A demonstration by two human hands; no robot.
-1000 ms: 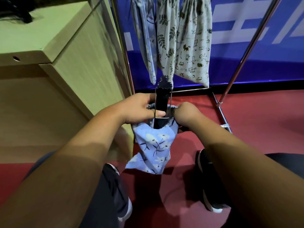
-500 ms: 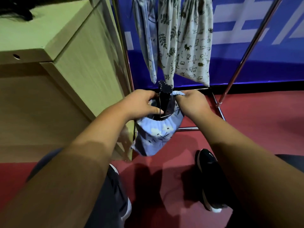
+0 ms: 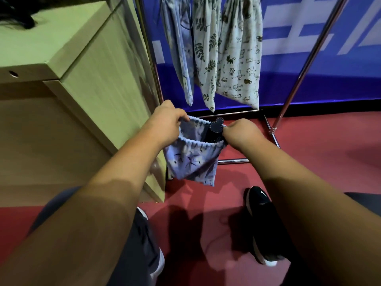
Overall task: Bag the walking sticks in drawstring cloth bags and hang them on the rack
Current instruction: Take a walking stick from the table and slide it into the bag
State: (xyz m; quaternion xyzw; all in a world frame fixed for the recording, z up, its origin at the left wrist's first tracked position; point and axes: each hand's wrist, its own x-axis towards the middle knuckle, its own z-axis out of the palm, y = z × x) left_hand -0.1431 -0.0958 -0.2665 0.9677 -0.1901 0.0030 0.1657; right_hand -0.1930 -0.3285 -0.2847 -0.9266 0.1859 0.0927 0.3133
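Observation:
A light blue drawstring bag (image 3: pixel 191 162) with a dark floral print hangs in front of me, its mouth held wide. My left hand (image 3: pixel 165 125) pinches the left side of the gathered rim. My right hand (image 3: pixel 240 131) grips the right side of the rim. The black folded walking stick (image 3: pixel 216 127) stands inside the bag, only its dark top end showing above the rim. Three filled cloth bags hang on the metal rack (image 3: pixel 309 58) behind: a blue one (image 3: pixel 179 58), a leaf-print one (image 3: pixel 206 58) and a cat-print one (image 3: pixel 241 58).
A pale wooden cabinet (image 3: pixel 92 79) stands close on the left, touching the rack's left post. The rack's base bars (image 3: pixel 233 161) lie on the red floor just beyond the bag. My shoes (image 3: pixel 261 221) are below. A blue banner wall (image 3: pixel 329 79) closes the back.
The bag was pulled up over the stick, which has sunk inside until only its top shows. Both hands rose and spread apart, opening the mouth wider.

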